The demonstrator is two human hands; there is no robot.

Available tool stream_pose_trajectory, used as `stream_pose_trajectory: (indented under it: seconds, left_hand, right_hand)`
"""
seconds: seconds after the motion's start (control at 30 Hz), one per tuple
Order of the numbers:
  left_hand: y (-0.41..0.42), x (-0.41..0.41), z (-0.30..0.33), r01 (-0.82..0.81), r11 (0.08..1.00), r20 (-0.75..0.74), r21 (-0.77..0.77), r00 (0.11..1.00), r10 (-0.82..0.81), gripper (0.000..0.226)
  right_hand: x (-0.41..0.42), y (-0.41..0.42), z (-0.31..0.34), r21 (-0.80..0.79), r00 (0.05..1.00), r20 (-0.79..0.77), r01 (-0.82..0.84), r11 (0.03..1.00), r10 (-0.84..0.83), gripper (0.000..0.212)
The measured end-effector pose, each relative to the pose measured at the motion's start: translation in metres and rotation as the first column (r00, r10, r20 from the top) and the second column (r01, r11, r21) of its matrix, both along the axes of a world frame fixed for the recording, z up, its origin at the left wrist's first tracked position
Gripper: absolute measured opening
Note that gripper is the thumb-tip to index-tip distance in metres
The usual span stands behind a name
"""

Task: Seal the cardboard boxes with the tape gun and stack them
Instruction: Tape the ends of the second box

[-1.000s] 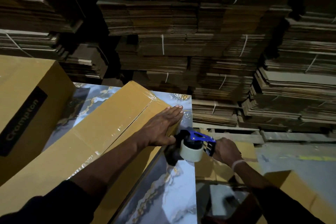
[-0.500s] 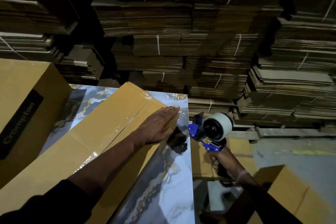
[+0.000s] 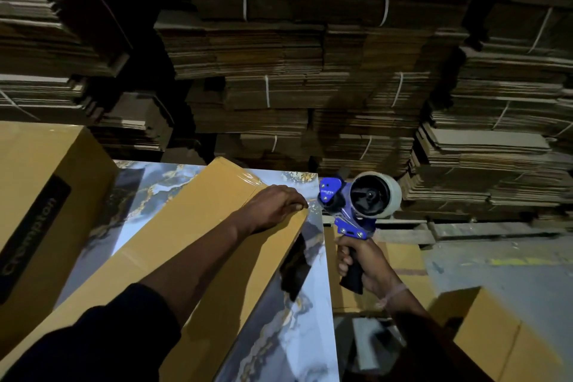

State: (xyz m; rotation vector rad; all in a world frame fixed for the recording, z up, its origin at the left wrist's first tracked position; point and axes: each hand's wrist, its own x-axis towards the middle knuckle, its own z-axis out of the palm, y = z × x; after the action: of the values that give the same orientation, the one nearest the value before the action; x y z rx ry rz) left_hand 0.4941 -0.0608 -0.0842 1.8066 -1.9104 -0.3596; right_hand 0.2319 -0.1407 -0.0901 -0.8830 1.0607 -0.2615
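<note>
Left hand [image 3: 273, 208]: fingers curl over the far end of the long tan cardboard box [image 3: 186, 242] on the marbled tabletop [image 3: 297, 344] | right hand [image 3: 362, 260]: grips the blue tape gun [image 3: 356, 205], held clear beside it | we judge: top seam taped, stacking pending.

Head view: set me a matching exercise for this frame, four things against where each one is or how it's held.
Things:
1. tape gun
2. long cardboard box
3. Crompton box
4. flat cardboard bundles

Places:
a. stacked along the back, tied with white straps
b. held past the right edge of the table, right hand round its handle
c. lying on the marbled table, left hand curled over its far end
d. standing at the left, dark label on its side

Pairs: 1-b, 2-c, 3-d, 4-a
</note>
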Motion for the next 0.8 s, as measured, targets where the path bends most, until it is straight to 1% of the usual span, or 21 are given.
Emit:
stream_pose_trajectory:
  seconds: [0.1, 0.27, 0.43, 0.53, 0.63, 0.7, 0.8]
  left_hand:
    - [0.000, 0.014, -0.005, 0.002, 1.000, 0.013, 0.012, 1.000, -0.002, 0.026]
    - [0.006, 0.048, -0.004, -0.010, 1.000, 0.074, 0.005, 0.997, 0.009, 0.024]
    - [0.013, 0.067, -0.004, -0.046, 0.998, 0.047, 0.035, 0.998, 0.045, 0.027]
    - [0.014, 0.067, 0.002, -0.019, 0.999, 0.074, 0.030, 0.997, 0.016, 0.026]
    - [0.016, 0.074, 0.005, 0.007, 0.999, 0.097, 0.038, 0.995, -0.011, 0.026]
    - [0.016, 0.087, 0.000, 0.004, 0.999, 0.096, 0.049, 0.995, -0.009, 0.026]
    - [0.020, 0.112, -0.002, -0.034, 0.996, 0.058, 0.081, 0.998, 0.029, 0.034]
  right_hand:
    - [0.026, 0.006, 0.019, 0.028, 0.999, 0.053, -0.004, 1.000, 0.002, 0.043]
    - [0.076, 0.012, 0.041, 0.024, 0.990, 0.142, 0.019, 1.000, -0.023, 0.043]
    - [0.135, 0.027, 0.049, 0.017, 0.966, 0.254, 0.051, 0.999, -0.054, 0.043]
    - [0.159, 0.035, 0.039, -0.067, 0.970, 0.239, 0.064, 0.996, -0.047, 0.047]
    - [0.165, 0.036, 0.029, -0.130, 0.977, 0.208, 0.066, 0.989, -0.038, 0.049]
    - [0.166, 0.035, 0.027, -0.151, 0.981, 0.189, 0.067, 0.986, -0.038, 0.048]
    - [0.169, 0.036, 0.028, -0.153, 0.983, 0.172, 0.089, 0.984, -0.062, 0.049]
